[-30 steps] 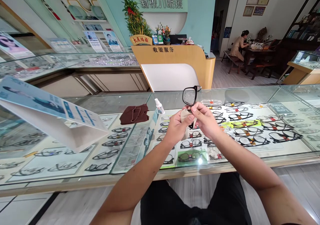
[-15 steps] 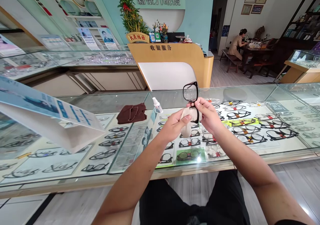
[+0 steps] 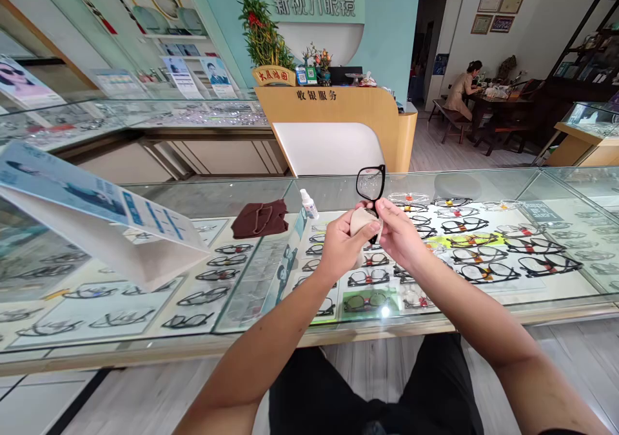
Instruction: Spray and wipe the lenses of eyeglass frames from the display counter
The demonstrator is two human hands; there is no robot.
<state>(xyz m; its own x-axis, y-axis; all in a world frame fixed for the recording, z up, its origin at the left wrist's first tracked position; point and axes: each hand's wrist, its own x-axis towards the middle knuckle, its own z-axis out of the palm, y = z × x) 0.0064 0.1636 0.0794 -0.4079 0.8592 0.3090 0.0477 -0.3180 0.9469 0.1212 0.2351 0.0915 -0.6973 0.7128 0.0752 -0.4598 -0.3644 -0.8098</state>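
Black-framed eyeglasses (image 3: pixel 371 183) are held on end above the glass counter, one lens up and the other low between my hands. My left hand (image 3: pixel 344 238) pinches a beige cleaning cloth (image 3: pixel 363 222) over the lower lens, which the cloth mostly covers. At the middle of the frame, my right hand (image 3: pixel 395 222) grips the eyeglasses with thumb and fingers. Beyond my left hand, a small white spray bottle (image 3: pixel 309 205) stands on the counter. Left of the bottle lies a dark brown cloth pouch (image 3: pixel 260 218).
The glass display counter (image 3: pixel 251 293) holds rows of eyeglasses under its top. A white-and-blue folded sign (image 3: pixel 97 196) stands at the left. Farther back are a wooden cashier desk (image 3: pixel 333 109) and a person (image 3: pixel 461 93) seated at a table.
My left hand has drawn the cloth further over the lower lens, and the cloth looks more bunched. The eyeglasses stay upright in my right hand. The view has shifted slightly.
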